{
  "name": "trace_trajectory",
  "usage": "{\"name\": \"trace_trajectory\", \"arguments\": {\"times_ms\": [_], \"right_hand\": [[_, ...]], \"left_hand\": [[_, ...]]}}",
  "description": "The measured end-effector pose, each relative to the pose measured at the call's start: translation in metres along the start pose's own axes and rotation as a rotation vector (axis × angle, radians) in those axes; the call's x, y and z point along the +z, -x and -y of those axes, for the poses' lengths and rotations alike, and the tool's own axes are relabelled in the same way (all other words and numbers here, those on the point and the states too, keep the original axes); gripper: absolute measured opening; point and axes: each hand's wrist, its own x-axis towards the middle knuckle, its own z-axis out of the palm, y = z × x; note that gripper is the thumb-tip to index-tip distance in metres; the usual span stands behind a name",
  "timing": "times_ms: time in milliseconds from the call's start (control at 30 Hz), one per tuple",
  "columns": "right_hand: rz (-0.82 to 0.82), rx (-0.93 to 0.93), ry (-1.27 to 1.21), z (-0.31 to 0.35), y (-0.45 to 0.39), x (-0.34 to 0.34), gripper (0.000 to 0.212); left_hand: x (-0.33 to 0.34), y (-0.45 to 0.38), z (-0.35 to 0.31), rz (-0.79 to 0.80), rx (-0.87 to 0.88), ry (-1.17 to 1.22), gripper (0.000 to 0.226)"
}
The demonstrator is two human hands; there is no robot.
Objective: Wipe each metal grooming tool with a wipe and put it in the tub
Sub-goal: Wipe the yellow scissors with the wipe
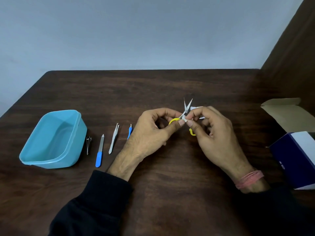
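Note:
Small scissors [187,105] with yellow handles are held above the table's middle, blades apart and pointing away. My left hand [150,133] grips a yellow handle ring. My right hand [211,132] pinches a white wipe [185,118] against the scissors near the pivot. An empty blue tub [42,160] stands at the left. Beside it lie nail clippers [88,144], a blue-handled nail file [100,151], metal tweezers [114,137] and a small blue-handled tool [129,132], partly hidden by my left hand.
An open cardboard box [288,113] and a dark blue and white box [296,155] sit at the table's right edge. A brown wall panel rises at the far right. The dark wooden table [153,86] ends at a pale wall behind.

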Motion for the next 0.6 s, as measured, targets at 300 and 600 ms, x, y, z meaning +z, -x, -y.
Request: {"name": "trace_trajectory", "arguments": {"times_ms": [300,600], "right_hand": [[0.071,0.029,-0.053,-0.0033,0.0001,-0.0028,0.017],[0.063,0.032,-0.054,0.0014,0.0019,-0.0034,0.016]], "left_hand": [[-0.0070,-0.0020,-0.0052,0.079,-0.156,0.162,0.009],[-0.0069,-0.0023,-0.0025,0.076,-0.012,-0.139,0.012]]}}
